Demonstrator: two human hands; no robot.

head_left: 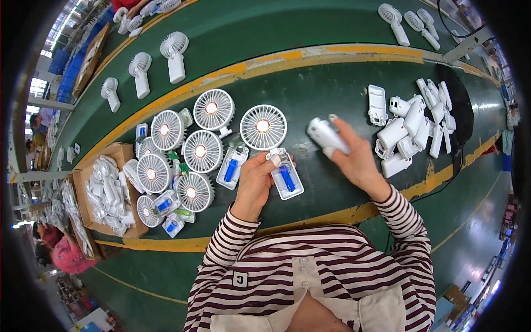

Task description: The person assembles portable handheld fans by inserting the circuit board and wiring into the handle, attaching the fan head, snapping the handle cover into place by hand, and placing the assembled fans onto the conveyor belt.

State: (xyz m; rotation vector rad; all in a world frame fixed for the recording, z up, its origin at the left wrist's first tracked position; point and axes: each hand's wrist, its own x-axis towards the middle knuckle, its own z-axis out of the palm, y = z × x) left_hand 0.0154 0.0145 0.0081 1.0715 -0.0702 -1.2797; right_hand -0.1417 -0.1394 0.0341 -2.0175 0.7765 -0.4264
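Observation:
My left hand is closed around the upper part of a white handheld fan's open handle. Inside that handle lies a blue cylindrical battery with thin wires. Its round head, a white grille with a bright centre, points away from me. To the right, my right hand grips a white handle cover between thumb and fingers, slightly blurred. The cover is apart from the fan, above the green table. Just left of my left hand lies another open handle with a blue battery.
Several white fans crowd the table at left, beside a cardboard box of white parts. At right lies a pile of white handle covers near a black object. Beyond the yellow edge, finished-looking fans stand on a green belt.

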